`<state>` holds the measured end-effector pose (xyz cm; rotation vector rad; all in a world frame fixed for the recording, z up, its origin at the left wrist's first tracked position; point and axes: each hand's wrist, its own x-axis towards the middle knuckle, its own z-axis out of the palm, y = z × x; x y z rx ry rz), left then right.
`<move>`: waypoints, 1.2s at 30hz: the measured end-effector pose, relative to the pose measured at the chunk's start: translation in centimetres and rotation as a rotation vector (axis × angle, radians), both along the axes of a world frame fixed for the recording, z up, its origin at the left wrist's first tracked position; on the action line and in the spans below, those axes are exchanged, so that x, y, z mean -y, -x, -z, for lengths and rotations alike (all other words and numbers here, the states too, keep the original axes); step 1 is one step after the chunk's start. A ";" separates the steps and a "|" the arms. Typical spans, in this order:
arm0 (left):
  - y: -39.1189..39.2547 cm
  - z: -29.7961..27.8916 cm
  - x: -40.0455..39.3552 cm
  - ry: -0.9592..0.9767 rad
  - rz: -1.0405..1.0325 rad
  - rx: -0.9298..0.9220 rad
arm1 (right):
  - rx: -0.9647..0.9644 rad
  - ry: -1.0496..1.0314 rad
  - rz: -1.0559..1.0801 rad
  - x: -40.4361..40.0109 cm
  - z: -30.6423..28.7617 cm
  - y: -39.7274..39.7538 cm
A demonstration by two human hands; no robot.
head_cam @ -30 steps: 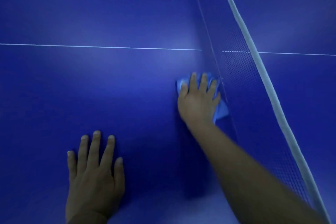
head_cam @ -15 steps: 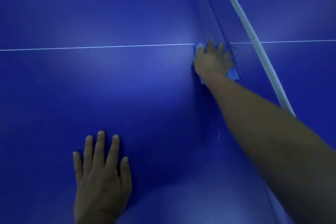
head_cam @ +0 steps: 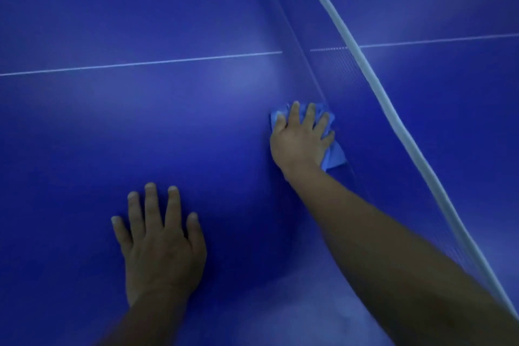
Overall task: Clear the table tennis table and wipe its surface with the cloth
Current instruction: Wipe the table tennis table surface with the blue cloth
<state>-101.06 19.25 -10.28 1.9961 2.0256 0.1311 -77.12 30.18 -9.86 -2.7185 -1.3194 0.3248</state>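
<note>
Dim, blue-tinted head view with soft focus

A pale, diffuse sheen lies across the glossy blue table tennis table top (head_cam: pixel 140 22), brightest near the thin white centre line (head_cam: pixel 140 64); the near part falls into deep shadow around the flat left hand (head_cam: pixel 161 247) and under the right forearm (head_cam: pixel 379 247). The forearms blur at the bottom edge. The white-taped net (head_cam: pixel 373 84) bows with wide-angle distortion, its mesh smeared.

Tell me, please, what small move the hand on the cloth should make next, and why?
Probably slide the cloth along the net toward the white line. The right hand presses it flat at the net's foot, the left hand braces on the table, and the strip ahead looks unwiped, though I cannot be sure.
</note>
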 end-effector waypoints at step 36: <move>0.8 0.1 0.7 -0.028 0.075 0.012 | 0.186 -0.144 -0.724 22.5 1.1 -0.4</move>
